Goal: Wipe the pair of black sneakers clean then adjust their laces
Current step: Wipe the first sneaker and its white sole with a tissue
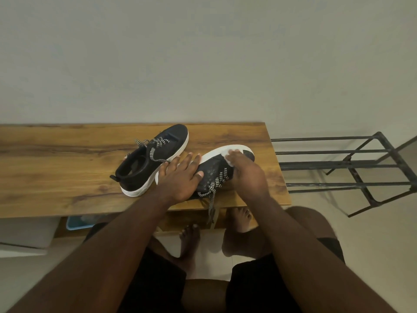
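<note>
Nearest us on the wooden bench [67, 177], our left hand [180, 177] lay flat with straight fingers on the tipped sneaker [214, 172], steadying it at the bench's front edge. Just beyond, our right hand [246, 170] curled around a white wipe [232, 158], pressing it against the toe by the white sole. The other sneaker [153, 159] stood upright toward the bench's back edge, laces [155, 147] loose. We judged wiping only under way; the second shoe's state was unclear, and lace adjusting remained.
</note>
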